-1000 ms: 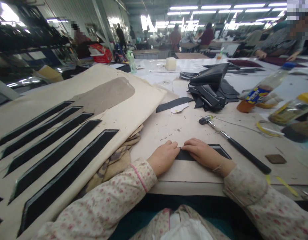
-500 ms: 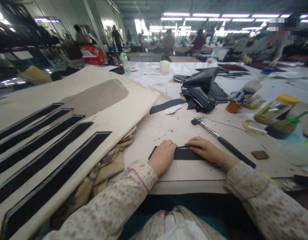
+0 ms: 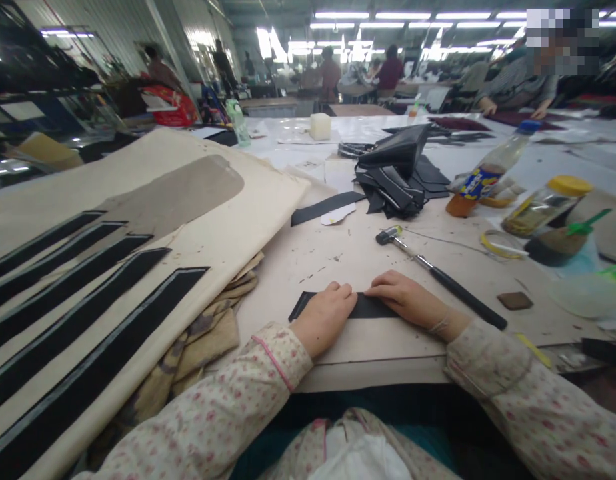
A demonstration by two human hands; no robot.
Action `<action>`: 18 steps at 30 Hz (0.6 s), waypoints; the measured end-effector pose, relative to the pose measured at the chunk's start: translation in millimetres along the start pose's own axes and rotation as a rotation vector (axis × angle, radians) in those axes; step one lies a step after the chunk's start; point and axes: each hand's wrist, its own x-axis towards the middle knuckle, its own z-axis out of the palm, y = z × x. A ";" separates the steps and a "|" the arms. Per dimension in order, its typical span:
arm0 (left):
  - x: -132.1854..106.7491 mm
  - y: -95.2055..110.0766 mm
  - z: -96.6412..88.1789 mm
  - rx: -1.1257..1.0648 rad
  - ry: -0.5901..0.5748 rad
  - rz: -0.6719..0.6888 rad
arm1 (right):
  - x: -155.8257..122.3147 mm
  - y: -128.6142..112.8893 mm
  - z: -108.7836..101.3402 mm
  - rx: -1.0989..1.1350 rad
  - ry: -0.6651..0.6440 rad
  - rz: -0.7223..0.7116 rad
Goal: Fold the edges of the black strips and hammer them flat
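A black strip of material lies flat on the worktable in front of me. My left hand rests curled on its left part, fingertips on the upper edge. My right hand lies flat on its right part, fingers pressing the same edge. The strip's pointed left end shows past my left hand; its right end is hidden under my right hand. A black-handled hammer lies just right of my right hand.
A cream board with several black strips fills the left. A heap of black pieces sits ahead, with a bottle, a yellow-lidded jar and a glue dish with green brush at right. Other people work at far tables.
The strip has slid left under my hands: its left end now shows past my left hand, and its right end has gone under my right hand. The view has shifted slightly.
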 end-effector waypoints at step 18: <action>21.1 17.3 15.6 0.047 0.051 -0.090 | -21.0 18.8 -14.2 0.142 0.038 0.128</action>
